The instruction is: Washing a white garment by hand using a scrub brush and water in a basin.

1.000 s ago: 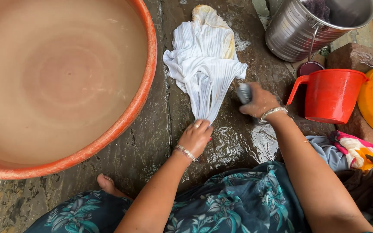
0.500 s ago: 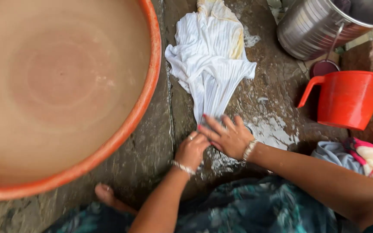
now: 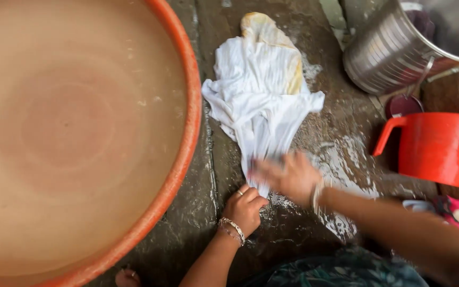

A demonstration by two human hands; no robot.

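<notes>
two hands on white cloth (image 3: 261, 101), long axis running away from person, left hand (image 3: 245, 208) pinching near end, right hand (image 3: 288, 175) blurred, grip unclear

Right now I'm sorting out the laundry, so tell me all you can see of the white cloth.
The white cloth is a ribbed, wet-looking fabric, crumpled flat on the wet stone floor beside the orange basin. Its far end is stained yellow. It narrows to a bunched near end, pinned by the left hand, while the blurred right hand lies across it.

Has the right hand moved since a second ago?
Yes. The right hand has swung left, away from the red jug, and now lies blurred on the white cloth.
</notes>
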